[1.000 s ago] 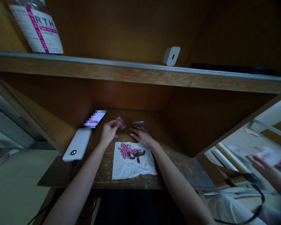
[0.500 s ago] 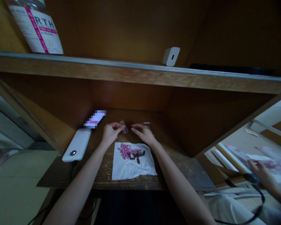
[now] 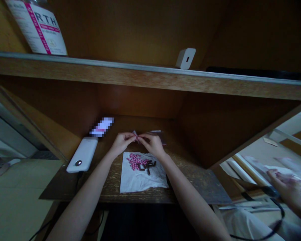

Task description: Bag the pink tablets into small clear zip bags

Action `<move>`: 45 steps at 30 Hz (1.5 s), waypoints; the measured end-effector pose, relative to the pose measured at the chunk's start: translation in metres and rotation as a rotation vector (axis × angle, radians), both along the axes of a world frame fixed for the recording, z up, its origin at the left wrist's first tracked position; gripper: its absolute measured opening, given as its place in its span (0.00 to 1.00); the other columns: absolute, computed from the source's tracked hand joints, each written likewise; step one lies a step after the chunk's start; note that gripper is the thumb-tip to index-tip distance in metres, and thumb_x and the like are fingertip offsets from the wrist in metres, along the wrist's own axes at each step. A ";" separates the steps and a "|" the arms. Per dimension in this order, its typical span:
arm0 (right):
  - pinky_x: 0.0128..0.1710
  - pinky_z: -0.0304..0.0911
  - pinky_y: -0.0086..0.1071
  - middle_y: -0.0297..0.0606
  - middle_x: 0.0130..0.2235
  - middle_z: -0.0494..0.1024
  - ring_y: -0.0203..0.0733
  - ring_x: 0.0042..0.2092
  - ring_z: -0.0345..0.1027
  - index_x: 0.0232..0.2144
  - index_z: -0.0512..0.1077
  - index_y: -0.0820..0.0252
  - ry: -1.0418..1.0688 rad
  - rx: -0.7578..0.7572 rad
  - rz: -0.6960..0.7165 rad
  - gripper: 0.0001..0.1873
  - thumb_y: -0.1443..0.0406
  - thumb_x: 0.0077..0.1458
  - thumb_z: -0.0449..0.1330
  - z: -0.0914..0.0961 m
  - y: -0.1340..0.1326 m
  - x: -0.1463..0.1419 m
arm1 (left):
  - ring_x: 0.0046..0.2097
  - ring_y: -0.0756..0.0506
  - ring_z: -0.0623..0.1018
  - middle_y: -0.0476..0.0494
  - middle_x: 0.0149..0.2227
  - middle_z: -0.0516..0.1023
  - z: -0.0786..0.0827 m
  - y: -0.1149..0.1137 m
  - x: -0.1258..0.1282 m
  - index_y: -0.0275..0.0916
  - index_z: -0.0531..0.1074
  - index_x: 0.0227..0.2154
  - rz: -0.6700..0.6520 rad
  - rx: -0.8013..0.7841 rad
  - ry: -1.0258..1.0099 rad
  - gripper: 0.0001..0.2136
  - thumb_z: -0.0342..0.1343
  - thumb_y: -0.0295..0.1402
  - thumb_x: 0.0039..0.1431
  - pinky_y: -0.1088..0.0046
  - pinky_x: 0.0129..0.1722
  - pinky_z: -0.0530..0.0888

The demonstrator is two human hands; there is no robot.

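Observation:
My left hand [image 3: 122, 143] pinches a small clear plastic bag [image 3: 135, 134] above the back of the wooden desk [image 3: 110, 180]. From the other side, my right hand [image 3: 152, 143] has its thumb and fingertips closed on the same bag, so the fingertips of both hands nearly meet. Much of the bag is hidden by the fingers. Below the hands lies a white tissue [image 3: 140, 182]. On it are a cluster of pink round pills [image 3: 134, 161] and several dark capsules [image 3: 148, 167]. Behind my right hand lies another clear plastic bag [image 3: 160, 135].
A white power bank [image 3: 83, 154] with a cable lies at the left, below a blurred phone [image 3: 102, 127]. Above runs a shelf [image 3: 130, 75] bearing a labelled bottle [image 3: 43, 30] and a white charger [image 3: 186, 58]. Another person's hand [image 3: 281, 182] is at the far right.
My right hand has moved left and closed on the bag held by my left hand. The second bag behind it shows more. The other person's hand has shifted slightly.

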State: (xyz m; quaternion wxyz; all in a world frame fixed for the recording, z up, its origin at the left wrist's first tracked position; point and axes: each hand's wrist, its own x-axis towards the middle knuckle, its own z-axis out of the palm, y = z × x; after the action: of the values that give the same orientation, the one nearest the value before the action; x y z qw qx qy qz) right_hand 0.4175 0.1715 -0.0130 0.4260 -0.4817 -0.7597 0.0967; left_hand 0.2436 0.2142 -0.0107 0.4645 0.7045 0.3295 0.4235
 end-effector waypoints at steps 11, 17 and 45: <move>0.35 0.60 0.28 0.37 0.34 0.78 0.37 0.34 0.70 0.33 0.75 0.61 0.014 -0.136 0.177 0.14 0.61 0.61 0.53 -0.002 0.000 -0.001 | 0.29 0.50 0.74 0.47 0.25 0.77 -0.006 0.002 -0.002 0.36 0.73 0.23 -0.065 0.098 0.038 0.10 0.57 0.37 0.55 0.74 0.32 0.70; 0.30 0.52 0.27 0.36 0.29 0.77 0.36 0.30 0.66 0.28 0.74 0.61 -0.190 -0.125 -0.017 0.14 0.61 0.61 0.52 0.003 -0.004 -0.001 | 0.29 0.50 0.73 0.48 0.25 0.75 -0.006 -0.003 0.001 0.36 0.72 0.24 -0.015 0.269 0.171 0.12 0.53 0.37 0.59 0.75 0.32 0.67; 0.32 0.58 0.27 0.33 0.27 0.73 0.36 0.29 0.65 0.27 0.71 0.60 0.189 -0.197 0.083 0.11 0.64 0.56 0.52 0.001 0.005 0.001 | 0.41 0.44 0.74 0.42 0.40 0.74 -0.001 -0.009 -0.005 0.38 0.69 0.41 0.251 0.566 0.286 0.22 0.65 0.43 0.44 0.68 0.40 0.72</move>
State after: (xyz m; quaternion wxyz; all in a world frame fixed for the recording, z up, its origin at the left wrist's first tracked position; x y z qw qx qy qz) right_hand 0.4182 0.1770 -0.0121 0.4417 -0.4780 -0.7225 0.2333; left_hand 0.2386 0.2054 -0.0116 0.1438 0.8118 0.3448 0.4488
